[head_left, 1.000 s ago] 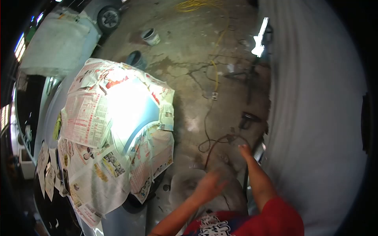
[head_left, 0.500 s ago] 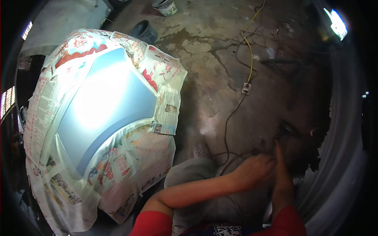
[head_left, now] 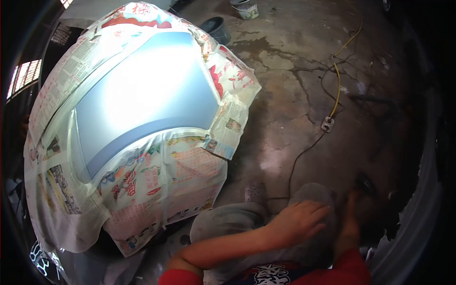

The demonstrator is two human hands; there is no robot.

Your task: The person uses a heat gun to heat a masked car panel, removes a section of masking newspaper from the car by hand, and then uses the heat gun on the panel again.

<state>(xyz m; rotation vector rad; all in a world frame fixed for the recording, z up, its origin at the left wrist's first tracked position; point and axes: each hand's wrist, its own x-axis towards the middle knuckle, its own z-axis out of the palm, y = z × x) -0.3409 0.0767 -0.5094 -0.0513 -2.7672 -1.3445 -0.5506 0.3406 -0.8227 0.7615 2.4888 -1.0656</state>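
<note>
My left hand (head_left: 304, 221) rests over my bent right knee, its fingers loosely stretched out with nothing in them. In the shadow to the right, my right hand (head_left: 352, 198) is at a dark tool (head_left: 366, 184) with a rounded end, and seems to grip it; its exact kind is too dim to make out. Left of my hands stands a light blue, glossy curved panel (head_left: 190, 107) with an arched lower edge, lit by a strong white glare. Newspaper masking (head_left: 190, 175) and thin translucent film surround the panel.
A yellow cable (head_left: 338, 85) runs to a socket block (head_left: 327, 124) on the cracked concrete floor, and a dark cord (head_left: 294, 164) continues toward my feet. A black bucket (head_left: 216, 31) and a stained pail (head_left: 245, 8) stand behind. Grey sheeting (head_left: 415, 213) hangs at right.
The view has shifted, so the panel sits higher and further right. My left hand has loosened from beside my right forearm and lies over my knee. The right hand and dark tool appear lower.
</note>
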